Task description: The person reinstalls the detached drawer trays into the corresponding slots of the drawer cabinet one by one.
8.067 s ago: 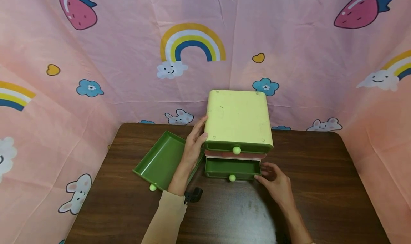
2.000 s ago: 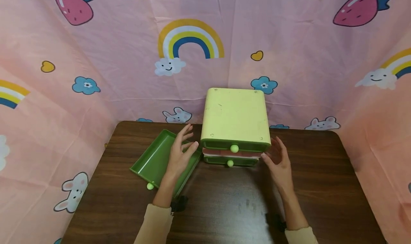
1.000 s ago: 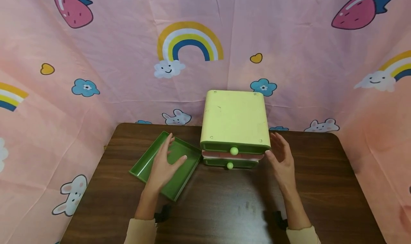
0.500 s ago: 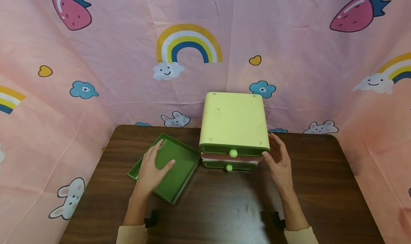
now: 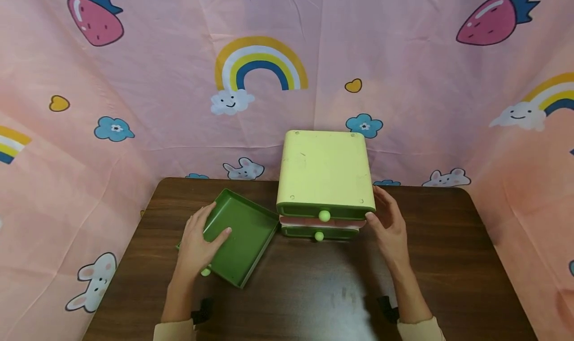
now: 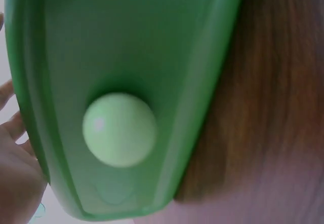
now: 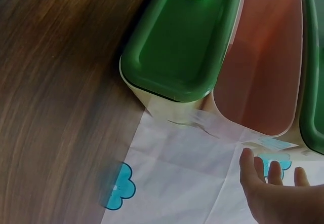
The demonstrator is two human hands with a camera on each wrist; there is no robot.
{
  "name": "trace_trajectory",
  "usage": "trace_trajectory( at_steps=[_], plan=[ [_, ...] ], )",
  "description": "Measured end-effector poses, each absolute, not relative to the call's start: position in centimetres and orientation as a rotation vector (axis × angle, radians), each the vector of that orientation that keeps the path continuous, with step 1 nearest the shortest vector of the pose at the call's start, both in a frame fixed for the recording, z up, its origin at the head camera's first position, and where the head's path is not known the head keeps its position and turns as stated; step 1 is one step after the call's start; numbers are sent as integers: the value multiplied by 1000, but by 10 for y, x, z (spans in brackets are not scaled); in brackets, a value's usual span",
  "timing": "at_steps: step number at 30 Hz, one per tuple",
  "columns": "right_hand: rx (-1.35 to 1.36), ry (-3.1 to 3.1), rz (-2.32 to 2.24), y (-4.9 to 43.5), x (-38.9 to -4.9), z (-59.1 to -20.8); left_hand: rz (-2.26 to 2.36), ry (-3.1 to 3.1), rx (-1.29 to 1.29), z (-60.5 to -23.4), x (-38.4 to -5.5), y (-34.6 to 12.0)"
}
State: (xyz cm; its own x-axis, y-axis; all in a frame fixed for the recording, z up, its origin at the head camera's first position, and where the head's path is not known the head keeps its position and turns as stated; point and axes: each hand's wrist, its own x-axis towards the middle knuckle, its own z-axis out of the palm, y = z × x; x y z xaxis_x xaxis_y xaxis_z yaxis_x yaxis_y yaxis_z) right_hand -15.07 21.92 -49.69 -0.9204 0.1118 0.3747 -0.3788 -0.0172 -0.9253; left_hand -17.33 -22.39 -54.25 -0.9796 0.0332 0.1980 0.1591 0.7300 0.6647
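Note:
A loose green drawer [image 5: 244, 236] with a pale round knob [image 6: 120, 129] lies askew on the table, left of a small pale-yellow drawer cabinet [image 5: 325, 169]. My left hand [image 5: 195, 246] is at the drawer's left side, fingers along that edge and thumb spread over the inside; whether it touches is unclear. My right hand [image 5: 390, 231] stands loosely spread at the cabinet's right side, thumb near the front corner. The cabinet's upper green drawer [image 5: 296, 210] and lower green drawer [image 5: 296, 232] are both pushed in. Between them is a pinkish, drawerless middle slot [image 7: 263, 67].
The dark wooden table [image 5: 305, 301] runs under everything. A pink patterned cloth [image 5: 179, 82] hangs close behind the cabinet and along both sides. Black camera mounts [image 5: 204, 311] sit at both wrists.
Eight seconds ago the lower drawer stood partly pulled out; by two seconds ago it was in. My left hand has moved left from the cabinet to the loose drawer; my right hand barely moved lately.

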Motion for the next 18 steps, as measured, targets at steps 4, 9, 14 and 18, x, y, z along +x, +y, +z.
trace_trajectory(
  at_steps=[4,9,14,18],
  plan=[
    [292,-1930,1979,220,-153,-494,-1074,-2760,-134,-547,-175,-228],
    [314,-1919,1971,220,-155,-491,-1064,-2748,-115,-550,-175,-232],
    [323,-1916,1975,217,-154,-490,-1006,-2756,-104,-551,-172,-236],
    [310,-1926,1962,216,-154,-491,-939,-2763,-97,-553,-169,-240]
  ],
)
